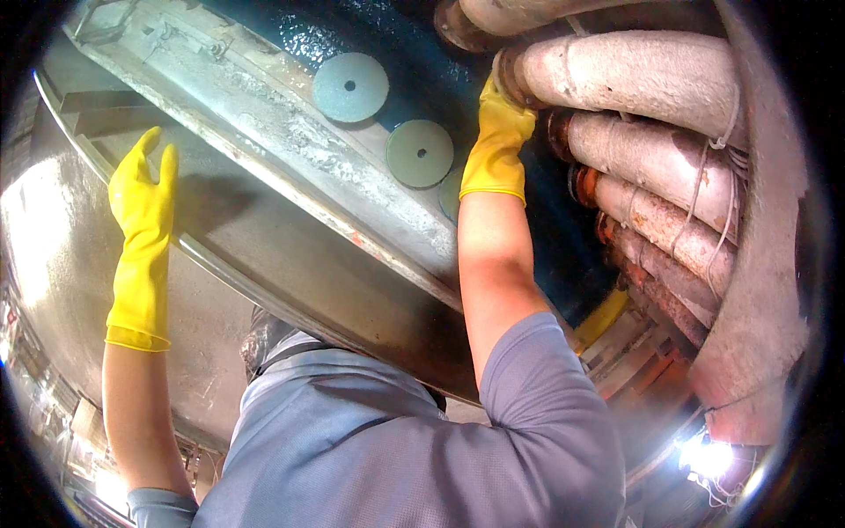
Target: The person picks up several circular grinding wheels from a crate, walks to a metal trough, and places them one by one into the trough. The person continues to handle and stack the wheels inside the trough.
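My left hand (143, 189), in a long yellow rubber glove, is raised over a smooth metal surface at the left. It is open and holds nothing, with the thumb apart from the fingers. At the upper middle my right hand (505, 132), gloved the same way, reaches up against the rusty end of a thick, pale, rough-coated pipe (629, 84). Its fingers are mostly hidden at that pipe's end, so their grip does not show. Left of my right arm lie a pale blue-grey disc (330, 92) and a greenish disc (400, 158), each with a centre hole.
Several more coated pipes, such as this one (651, 158), are stacked at the right, with thin cords about them. A dirty pale metal ledge (238, 132) runs diagonally, beside a dark blue wet-looking area (405, 53). A curved metal rim (255, 286) passes before my body. A bright lamp (706, 456) glows lower right.
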A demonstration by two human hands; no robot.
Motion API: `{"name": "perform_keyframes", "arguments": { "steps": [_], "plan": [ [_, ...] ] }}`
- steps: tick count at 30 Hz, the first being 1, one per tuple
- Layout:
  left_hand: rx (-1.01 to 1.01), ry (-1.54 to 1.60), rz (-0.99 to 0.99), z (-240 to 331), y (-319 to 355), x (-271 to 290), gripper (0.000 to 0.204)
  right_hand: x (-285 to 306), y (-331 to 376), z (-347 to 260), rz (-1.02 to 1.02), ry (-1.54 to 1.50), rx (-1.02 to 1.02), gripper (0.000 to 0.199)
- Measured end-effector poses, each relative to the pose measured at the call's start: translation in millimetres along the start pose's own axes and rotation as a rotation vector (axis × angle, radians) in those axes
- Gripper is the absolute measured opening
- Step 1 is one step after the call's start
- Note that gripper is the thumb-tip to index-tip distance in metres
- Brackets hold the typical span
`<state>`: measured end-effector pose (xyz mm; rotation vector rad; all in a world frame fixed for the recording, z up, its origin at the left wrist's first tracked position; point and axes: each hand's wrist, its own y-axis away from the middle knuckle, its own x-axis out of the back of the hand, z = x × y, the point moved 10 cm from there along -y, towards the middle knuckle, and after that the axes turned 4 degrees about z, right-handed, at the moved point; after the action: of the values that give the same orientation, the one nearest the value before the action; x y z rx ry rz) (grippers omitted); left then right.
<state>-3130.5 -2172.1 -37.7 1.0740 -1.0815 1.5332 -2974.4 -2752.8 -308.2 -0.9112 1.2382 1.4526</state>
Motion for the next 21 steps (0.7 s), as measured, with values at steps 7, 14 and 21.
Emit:
{"name": "perform_keyframes", "arguments": {
  "steps": [7,14,21],
  "plan": [
    [-0.020,-0.061,-0.017,5,-2,3,0.042,-17,12,16,-0.035,-0.015,-0.015,0.046],
    [-0.005,-0.018,0.007,3,-2,2,0.041,-53,39,38,-0.080,-0.014,0.002,0.056],
    [0.035,-0.022,-0.036,4,-2,1,0.043,-66,67,47,0.002,0.194,0.241,0.066]
  ]
}}
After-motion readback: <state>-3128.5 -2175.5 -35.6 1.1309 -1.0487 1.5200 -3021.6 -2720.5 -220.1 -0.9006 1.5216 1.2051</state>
